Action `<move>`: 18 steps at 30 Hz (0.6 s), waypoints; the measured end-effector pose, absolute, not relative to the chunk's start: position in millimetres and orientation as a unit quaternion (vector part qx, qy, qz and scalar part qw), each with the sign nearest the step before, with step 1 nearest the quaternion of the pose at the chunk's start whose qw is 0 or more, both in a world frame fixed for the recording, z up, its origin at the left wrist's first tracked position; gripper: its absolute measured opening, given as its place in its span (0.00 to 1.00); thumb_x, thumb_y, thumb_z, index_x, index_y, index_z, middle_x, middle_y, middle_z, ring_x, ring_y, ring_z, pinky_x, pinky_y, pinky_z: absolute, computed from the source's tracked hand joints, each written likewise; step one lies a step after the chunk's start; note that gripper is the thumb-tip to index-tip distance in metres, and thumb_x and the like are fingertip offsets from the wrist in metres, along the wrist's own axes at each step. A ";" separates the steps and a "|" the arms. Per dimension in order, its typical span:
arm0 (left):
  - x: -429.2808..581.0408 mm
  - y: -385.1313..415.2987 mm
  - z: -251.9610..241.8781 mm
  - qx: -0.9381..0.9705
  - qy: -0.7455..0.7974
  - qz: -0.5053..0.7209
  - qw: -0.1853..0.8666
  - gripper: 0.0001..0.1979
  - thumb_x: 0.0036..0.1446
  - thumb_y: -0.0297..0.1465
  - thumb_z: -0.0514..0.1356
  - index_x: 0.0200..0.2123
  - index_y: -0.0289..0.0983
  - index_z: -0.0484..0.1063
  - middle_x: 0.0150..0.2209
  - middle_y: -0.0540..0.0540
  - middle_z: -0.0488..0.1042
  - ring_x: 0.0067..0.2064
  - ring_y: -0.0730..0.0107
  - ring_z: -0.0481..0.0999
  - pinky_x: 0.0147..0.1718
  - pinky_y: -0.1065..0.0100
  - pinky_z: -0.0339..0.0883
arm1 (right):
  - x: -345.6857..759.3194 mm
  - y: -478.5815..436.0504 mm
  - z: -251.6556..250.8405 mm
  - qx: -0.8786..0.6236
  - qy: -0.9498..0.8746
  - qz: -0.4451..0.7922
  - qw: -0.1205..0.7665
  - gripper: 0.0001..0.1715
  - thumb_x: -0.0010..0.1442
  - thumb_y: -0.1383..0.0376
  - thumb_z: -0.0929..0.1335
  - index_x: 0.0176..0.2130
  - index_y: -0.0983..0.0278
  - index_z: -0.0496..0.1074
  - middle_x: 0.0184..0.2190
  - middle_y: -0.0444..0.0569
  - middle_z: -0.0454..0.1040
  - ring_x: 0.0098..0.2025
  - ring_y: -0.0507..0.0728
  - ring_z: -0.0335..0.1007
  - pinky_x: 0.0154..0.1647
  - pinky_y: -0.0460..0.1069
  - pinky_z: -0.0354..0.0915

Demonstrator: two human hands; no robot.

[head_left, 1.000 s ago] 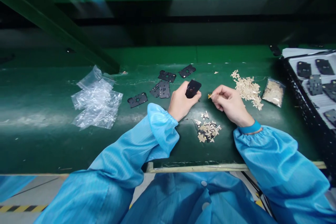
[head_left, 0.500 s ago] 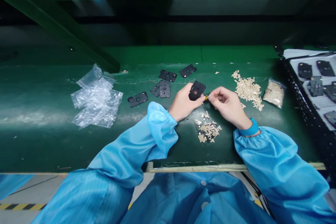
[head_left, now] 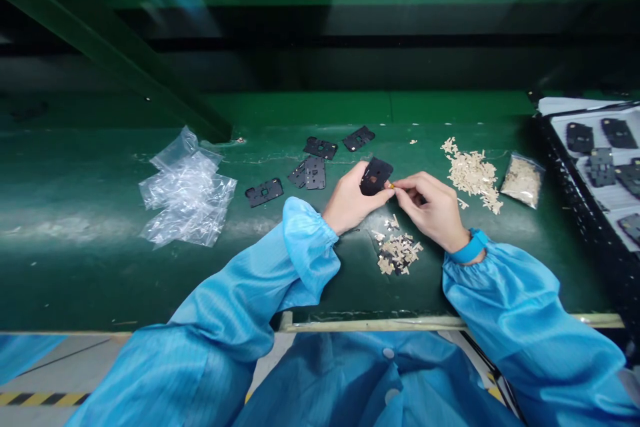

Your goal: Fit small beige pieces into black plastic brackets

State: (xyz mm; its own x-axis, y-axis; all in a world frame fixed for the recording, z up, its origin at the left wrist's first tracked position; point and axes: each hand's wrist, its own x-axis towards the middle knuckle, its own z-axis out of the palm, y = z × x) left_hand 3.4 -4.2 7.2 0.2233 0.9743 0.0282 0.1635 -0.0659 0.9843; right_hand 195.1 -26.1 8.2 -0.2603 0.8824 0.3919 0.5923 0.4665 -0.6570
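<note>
My left hand (head_left: 351, 199) is closed on a flat black plastic plate (head_left: 376, 175), held tilted above the bench. A small yellow piece (head_left: 391, 185) shows at the plate's lower right edge. My right hand (head_left: 431, 205) has its thumb and forefinger pinched at that yellow piece, its other fingers curled. Just below the hands lies a heap of small T-shaped pale and dark pieces (head_left: 399, 253). Beyond my left hand several similar black plates (head_left: 314, 172) rest on the green bench.
Clear plastic bags (head_left: 187, 193) are piled at the left. To the right lie a heap of beige pieces (head_left: 473, 173) and a filled clear bag (head_left: 523, 180). A black tray (head_left: 565, 167) with black plates stands at the far right. A green post (head_left: 150, 80) slants down at the left.
My right hand has come slightly left, its thumb and forefinger now closer to the plate's edge. The left hand holds the plate in nearly the same place. The view has tipped up a little.
</note>
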 end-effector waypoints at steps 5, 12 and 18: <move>3.3 -4.1 4.8 0.585 0.470 0.407 0.521 0.12 0.57 0.34 0.67 0.41 0.37 0.70 0.33 0.50 0.76 0.27 0.76 0.70 0.30 0.70 0.65 | 192.8 -28.1 9.5 -0.475 -0.765 0.207 0.382 0.08 0.69 0.63 0.68 0.42 0.60 0.79 0.32 0.49 0.77 0.29 0.55 0.69 0.30 0.51 0.65; 1.5 -3.7 0.2 0.608 0.479 0.398 0.492 0.12 0.57 0.34 0.66 0.41 0.37 0.71 0.35 0.48 0.77 0.33 0.72 0.73 0.35 0.69 0.67 | 196.2 -27.3 11.2 -0.462 -0.782 0.198 0.368 0.08 0.69 0.64 0.68 0.42 0.61 0.78 0.33 0.49 0.77 0.29 0.54 0.68 0.31 0.50 0.65; 1.4 -4.8 -3.8 0.641 0.491 0.386 0.446 0.12 0.56 0.35 0.67 0.42 0.37 0.71 0.35 0.49 0.77 0.35 0.71 0.74 0.37 0.69 0.68 | 190.9 -27.2 6.8 -0.451 -0.797 0.151 0.374 0.07 0.67 0.68 0.67 0.38 0.63 0.77 0.29 0.47 0.75 0.27 0.52 0.67 0.28 0.48 0.63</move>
State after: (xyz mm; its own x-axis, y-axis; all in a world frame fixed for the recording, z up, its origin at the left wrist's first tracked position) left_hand 1.4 -4.8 -3.8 0.2203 0.9738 0.0572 0.2843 -0.1201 0.9512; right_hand 190.9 -27.2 6.8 -0.3145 0.8304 0.4600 0.6051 0.5487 -0.5769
